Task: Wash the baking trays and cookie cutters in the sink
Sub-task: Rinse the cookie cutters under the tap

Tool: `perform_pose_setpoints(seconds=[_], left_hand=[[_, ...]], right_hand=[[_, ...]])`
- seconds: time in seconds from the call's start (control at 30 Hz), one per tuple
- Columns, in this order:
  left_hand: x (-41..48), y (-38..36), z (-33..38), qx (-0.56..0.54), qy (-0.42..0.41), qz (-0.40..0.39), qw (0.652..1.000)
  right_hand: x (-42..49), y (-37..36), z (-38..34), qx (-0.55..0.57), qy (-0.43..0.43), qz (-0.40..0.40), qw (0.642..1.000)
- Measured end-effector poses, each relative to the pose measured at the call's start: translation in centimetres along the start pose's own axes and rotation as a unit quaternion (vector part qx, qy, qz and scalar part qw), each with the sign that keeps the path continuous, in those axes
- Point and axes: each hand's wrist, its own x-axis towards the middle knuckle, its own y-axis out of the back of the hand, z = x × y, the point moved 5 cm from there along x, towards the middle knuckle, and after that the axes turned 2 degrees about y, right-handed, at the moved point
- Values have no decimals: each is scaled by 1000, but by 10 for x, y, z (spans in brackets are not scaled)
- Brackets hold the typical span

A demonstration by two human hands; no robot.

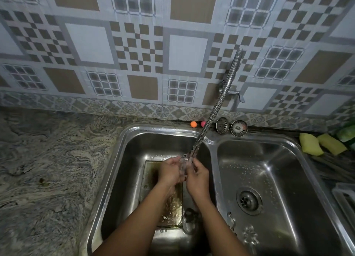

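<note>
**Hands under the tap, tray lying beneath them**

The rectangular, brown-stained metal baking tray point(172, 213) lies flat on the bottom of the left basin of the stainless steel double sink point(213, 152). Its long axis runs away from the person toward the wall. It sits directly below both forearms, with water splashing onto its near end.

A flower-shaped metal cookie cutter point(249, 236) lies in the front left corner of the right basin. A second small cutter point(231, 220) lies just behind it, near the divider.

The left hand point(170, 172) and right hand point(197, 177) meet above the tray's far end, fingers curled toward each other in the stream from the coiled steel flexible faucet hose point(217, 106). The running water blurs the gap between them. From here I can't tell whether they pinch some small piece or only rub together.

My guess is that the tray comes next. Either hand would drop straight down to reach it, the left one nearer its open left edge. The cutters lie down and to the right, across the divider, so the right hand is the closer one for them.

Two round steel strainers point(239, 128) lean behind the sink. Two yellow sponges point(311, 147) sit at the right, and the marbled stone counter point(48, 169) spreads to the left.
</note>
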Motion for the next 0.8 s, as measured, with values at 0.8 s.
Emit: perform_pose_setpoints(seconds=[0.8], left_hand=[[-4, -7, -2, -170, 16, -62, 983]], right_hand=[[2, 1, -2, 73, -60, -6, 995]])
